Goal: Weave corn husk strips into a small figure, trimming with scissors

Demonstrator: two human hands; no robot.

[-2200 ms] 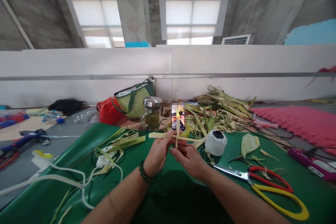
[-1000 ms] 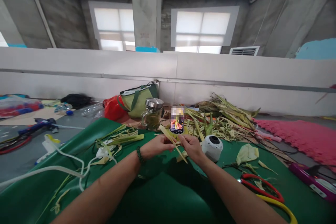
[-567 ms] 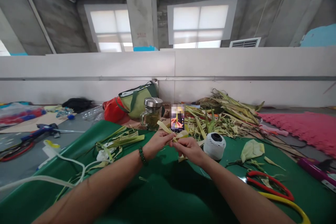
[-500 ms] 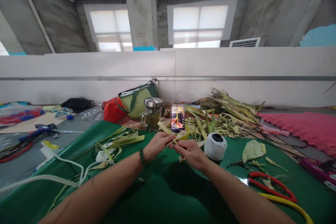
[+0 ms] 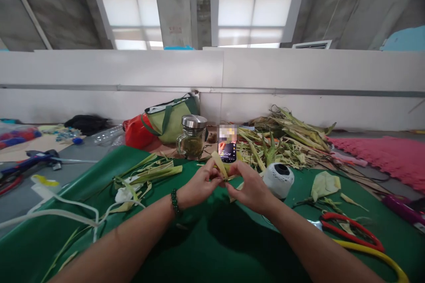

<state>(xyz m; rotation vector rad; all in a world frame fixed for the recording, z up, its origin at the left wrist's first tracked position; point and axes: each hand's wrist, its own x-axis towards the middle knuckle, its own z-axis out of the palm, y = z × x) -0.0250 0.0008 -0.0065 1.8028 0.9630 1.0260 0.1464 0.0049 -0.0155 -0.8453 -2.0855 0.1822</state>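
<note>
Above the green mat, my left hand (image 5: 201, 186) is closed, its thumb and fingers pinching a pale corn husk strip (image 5: 219, 166) that stands up in a bent loop. Close on the other side is my right hand (image 5: 251, 188), with thumb and index finger spread in a C shape. Its fingertips are at the husk, and whether they touch it I cannot tell. A phone (image 5: 227, 148) stands upright just behind the strip, its screen lit. To the right of my right hand sits a white spool of thread (image 5: 279, 181). Dark green beads circle my left wrist.
Red-handled scissors (image 5: 352, 230) and a yellow handle (image 5: 372, 252) lie at the right. A glass jar mug (image 5: 192, 141) stands behind my left hand. Husks (image 5: 282, 150) pile up behind the spool. A white cable (image 5: 59, 216) crosses the mat (image 5: 199, 247) at left.
My right hand's thumb and index finger have spread apart from their pinch. The husk strip now stands more upright between my hands. The camera view has tilted slightly downward.
</note>
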